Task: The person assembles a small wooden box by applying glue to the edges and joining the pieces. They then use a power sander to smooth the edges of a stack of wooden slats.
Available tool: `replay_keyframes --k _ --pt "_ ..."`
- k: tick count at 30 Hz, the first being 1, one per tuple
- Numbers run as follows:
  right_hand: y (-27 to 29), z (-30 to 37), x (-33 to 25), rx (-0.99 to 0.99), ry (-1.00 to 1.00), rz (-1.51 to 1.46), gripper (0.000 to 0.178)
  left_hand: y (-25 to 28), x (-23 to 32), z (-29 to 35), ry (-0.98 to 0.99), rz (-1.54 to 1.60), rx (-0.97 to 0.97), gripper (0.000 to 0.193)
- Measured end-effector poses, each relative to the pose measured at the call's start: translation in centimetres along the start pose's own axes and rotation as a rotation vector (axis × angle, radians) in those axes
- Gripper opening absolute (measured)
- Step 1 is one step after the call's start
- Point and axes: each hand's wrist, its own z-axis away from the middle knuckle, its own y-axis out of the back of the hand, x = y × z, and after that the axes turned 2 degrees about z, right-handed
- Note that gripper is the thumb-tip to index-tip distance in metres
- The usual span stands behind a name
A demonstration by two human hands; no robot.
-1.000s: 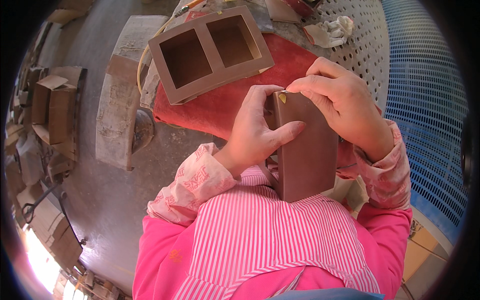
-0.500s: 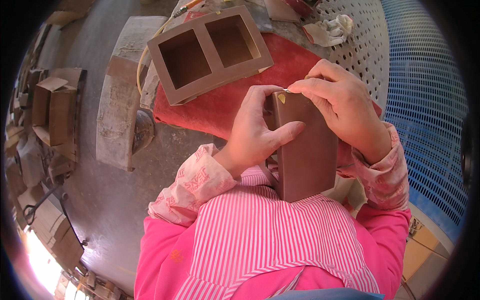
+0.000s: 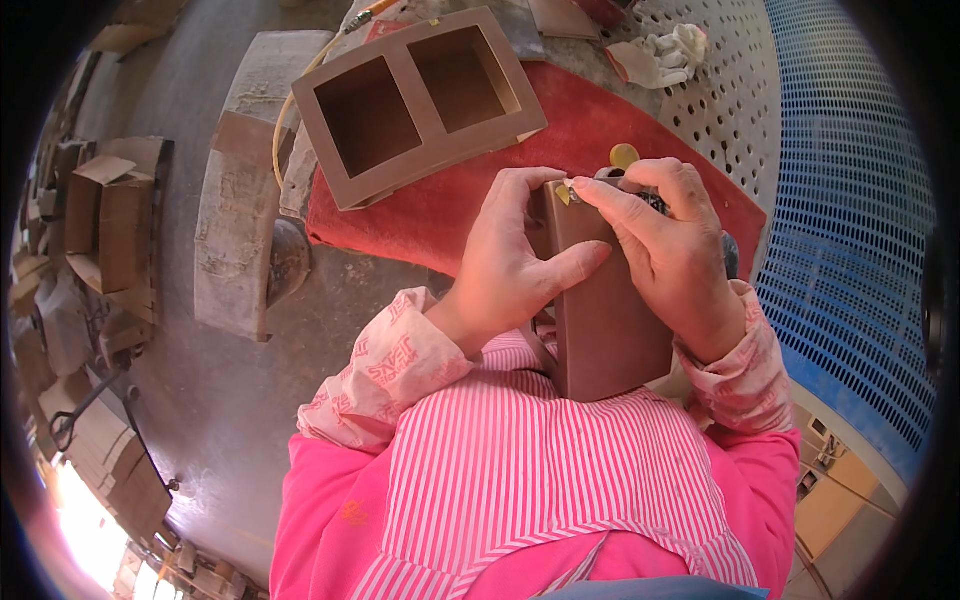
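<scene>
A brown box-like piece (image 3: 615, 310) stands on edge against my apron, its long side facing me. My left hand (image 3: 530, 240) is closed around its left edge, thumb on the near face and fingers over the far corner. At that top corner is a small yellow sticker-like patch (image 3: 563, 193). My right hand (image 3: 670, 240) pinches at the same corner; what lies between the fingertips is too small to name. Behind the right fingers show a round yellow-green disc (image 3: 624, 156) and something dark, partly hidden. A similar brown frame with two square openings (image 3: 432, 105) lies beyond my left hand.
Red cloth (image 3: 420, 225) covers the work surface under the frame. A white glove (image 3: 660, 60) lies on a perforated metal sheet (image 3: 735, 110). Blue slatted grating (image 3: 850, 200) runs along the right. On the left are a dusty bench (image 3: 235, 220) and an open cardboard box (image 3: 105, 215).
My right hand has shifted slightly left and down, its fingertips now on the patch at the corner. The yellow-green disc has come into view behind it. My left hand stays in place.
</scene>
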Motion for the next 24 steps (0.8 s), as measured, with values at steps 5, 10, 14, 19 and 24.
replay_keyframes --k 5,10,14,19,24 --pt "0.5 0.6 0.0 -0.021 -0.072 0.003 0.041 0.0 0.2 0.0 -0.001 -0.001 0.001 0.071" --pt "1.1 1.5 0.0 0.033 -0.182 -0.053 0.035 0.0 0.7 0.1 0.036 0.016 -0.007 0.071" --pt "1.3 2.1 0.0 0.118 -0.226 -0.118 0.029 0.0 1.0 0.1 0.04 -0.017 -0.017 0.072" --pt "0.9 2.2 0.5 0.179 -0.213 -0.251 0.02 -0.3 1.1 0.3 0.009 -0.045 -0.006 0.073" --pt "-0.2 2.5 0.6 0.09 -0.434 -0.448 0.022 0.0 0.9 0.0 -0.222 -0.228 0.046 0.071"
